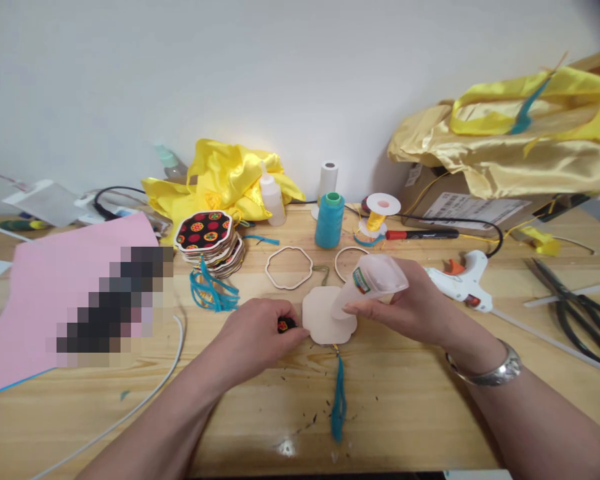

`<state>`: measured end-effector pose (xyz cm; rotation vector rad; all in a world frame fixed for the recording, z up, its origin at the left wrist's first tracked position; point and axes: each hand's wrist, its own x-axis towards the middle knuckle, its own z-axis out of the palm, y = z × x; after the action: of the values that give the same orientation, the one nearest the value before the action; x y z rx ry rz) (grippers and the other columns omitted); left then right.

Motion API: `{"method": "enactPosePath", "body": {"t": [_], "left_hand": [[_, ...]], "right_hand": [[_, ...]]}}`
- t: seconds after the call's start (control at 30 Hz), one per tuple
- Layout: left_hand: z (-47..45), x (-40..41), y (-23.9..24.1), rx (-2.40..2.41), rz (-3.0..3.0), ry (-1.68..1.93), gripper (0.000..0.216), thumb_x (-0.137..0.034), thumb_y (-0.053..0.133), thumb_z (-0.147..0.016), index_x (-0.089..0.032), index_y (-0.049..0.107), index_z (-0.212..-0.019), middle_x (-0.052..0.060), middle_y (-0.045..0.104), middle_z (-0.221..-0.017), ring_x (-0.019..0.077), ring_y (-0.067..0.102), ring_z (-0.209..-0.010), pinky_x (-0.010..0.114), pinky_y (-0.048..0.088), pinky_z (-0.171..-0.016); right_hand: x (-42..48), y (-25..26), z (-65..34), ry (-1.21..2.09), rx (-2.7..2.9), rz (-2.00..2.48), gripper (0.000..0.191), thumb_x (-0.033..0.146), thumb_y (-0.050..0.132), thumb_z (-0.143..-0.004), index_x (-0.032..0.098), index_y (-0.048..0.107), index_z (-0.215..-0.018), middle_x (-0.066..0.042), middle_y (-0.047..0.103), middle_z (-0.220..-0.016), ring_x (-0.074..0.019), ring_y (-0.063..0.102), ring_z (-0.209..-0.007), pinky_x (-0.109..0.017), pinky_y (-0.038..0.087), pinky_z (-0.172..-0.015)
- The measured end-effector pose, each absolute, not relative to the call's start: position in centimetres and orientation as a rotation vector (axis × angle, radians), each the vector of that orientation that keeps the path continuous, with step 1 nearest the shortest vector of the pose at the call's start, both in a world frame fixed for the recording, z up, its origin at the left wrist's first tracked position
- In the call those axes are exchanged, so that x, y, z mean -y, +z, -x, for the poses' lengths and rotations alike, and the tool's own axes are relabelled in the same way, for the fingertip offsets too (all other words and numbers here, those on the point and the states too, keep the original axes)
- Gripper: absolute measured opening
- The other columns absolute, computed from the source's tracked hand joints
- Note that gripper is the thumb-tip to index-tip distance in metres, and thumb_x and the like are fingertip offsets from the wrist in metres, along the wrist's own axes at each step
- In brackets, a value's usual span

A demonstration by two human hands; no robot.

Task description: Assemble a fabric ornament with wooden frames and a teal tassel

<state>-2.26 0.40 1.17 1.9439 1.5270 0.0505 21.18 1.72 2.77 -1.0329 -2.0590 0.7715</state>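
Note:
My right hand (423, 307) is wrapped round a translucent squeeze bottle (380, 273) with a small green label. The bottle is tipped, its lower end over a pale scalloped wooden plaque (320, 320) that lies flat; whether it touches is hidden. From the plaque's near edge a blue tassel (339, 400) trails over the table. My left hand (257, 337) is closed on a black patterned piece of fabric (286, 325), mostly hidden by the fingers. Its fingertips also reach the plaque's left edge. Just behind are a thin scalloped wooden frame (267, 268) and a round ring (337, 263).
Patterned plaques (204, 231) are stacked at left beside blue tassels (213, 290). A blue thread cone (329, 223), a yellow thread spool (377, 219) and a marker (425, 235) stand or lie behind. Scissors (575, 307) and a glue gun (465, 283) lie right; pink sheet (80, 267) left.

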Motion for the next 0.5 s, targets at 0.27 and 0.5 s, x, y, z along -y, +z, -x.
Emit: {"method": "enactPosePath", "body": {"t": [0.27,0.5], "left_hand": [[2.21,-0.29,1.23,-1.526,-1.943,0.070,0.023,-0.043,0.056,-0.074,-0.022,0.067,-0.070,0.001,0.066,-0.069,0.0190,0.057,-0.066,0.027,0.034,-0.056],[2.11,-0.36,1.26,-1.530,-1.951,0.052,0.025,-0.045,0.056,-0.074,-0.022,0.067,-0.071,0.002,0.066,-0.070,0.0202,0.057,-0.067,0.027,0.034,-0.056]], "right_hand": [[-1.74,2.34,-20.69,0.718,2.032,0.996,0.021,0.031,0.070,-0.076,0.019,0.053,-0.075,0.003,0.057,-0.071,-0.0089,0.049,-0.060,-0.020,0.038,-0.053],[-1.61,2.49,-20.85,0.717,2.077,0.983,0.021,0.031,0.070,-0.076,0.019,0.053,-0.074,0.003,0.055,-0.070,-0.0085,0.048,-0.060,-0.020,0.038,-0.055]]}}
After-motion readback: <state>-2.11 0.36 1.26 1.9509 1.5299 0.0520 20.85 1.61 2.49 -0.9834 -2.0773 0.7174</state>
